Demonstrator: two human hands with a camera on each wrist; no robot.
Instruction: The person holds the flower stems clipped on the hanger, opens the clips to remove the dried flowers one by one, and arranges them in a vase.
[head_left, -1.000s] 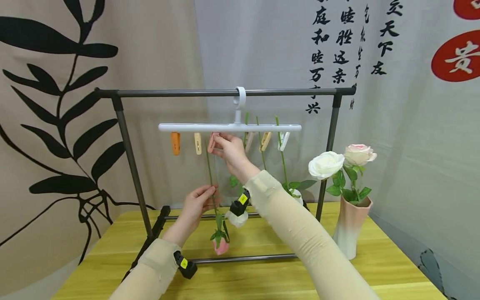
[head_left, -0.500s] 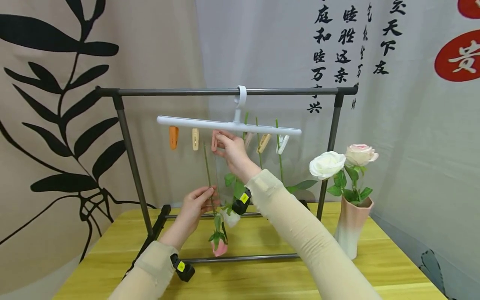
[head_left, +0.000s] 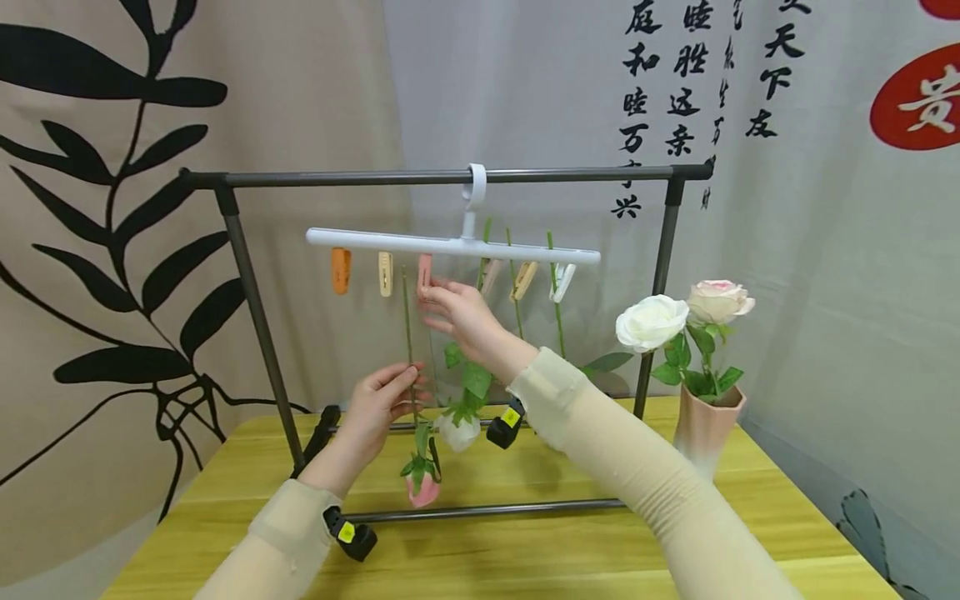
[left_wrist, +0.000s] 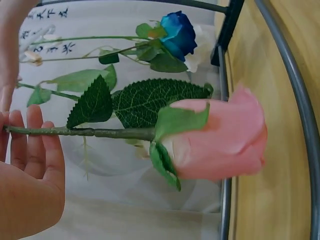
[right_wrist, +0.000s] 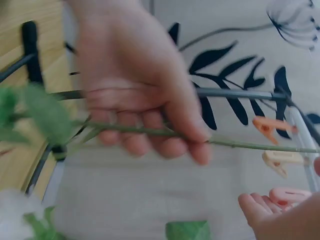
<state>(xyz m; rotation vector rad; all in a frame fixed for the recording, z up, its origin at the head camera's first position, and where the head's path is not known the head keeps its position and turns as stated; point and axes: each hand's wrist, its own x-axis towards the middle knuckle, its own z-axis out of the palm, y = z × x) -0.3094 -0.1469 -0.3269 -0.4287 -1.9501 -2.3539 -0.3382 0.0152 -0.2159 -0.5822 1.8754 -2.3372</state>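
My left hand pinches the green stem of a pink rose, which hangs bloom down. The stem's top end reaches up just left of a pink clothespin on the white clip hanger. At that clothespin's lower end is my right hand, its fingers loosely spread and holding nothing. In the right wrist view the pink clothespin stands beside its fingertips. Left of it on the hanger are an orange clothespin and a cream clothespin.
Farther right, several clothespins hold upside-down flowers, among them a white rose and a blue rose. The hanger hooks over a dark metal rack on a wooden table. A pink-and-white vase with two roses stands right.
My right hand has loosened its pinch on the pink clothespin and shifted slightly down. The rose stem has moved left, away from the clothespin, with my left hand. The hanger's left end has risen.
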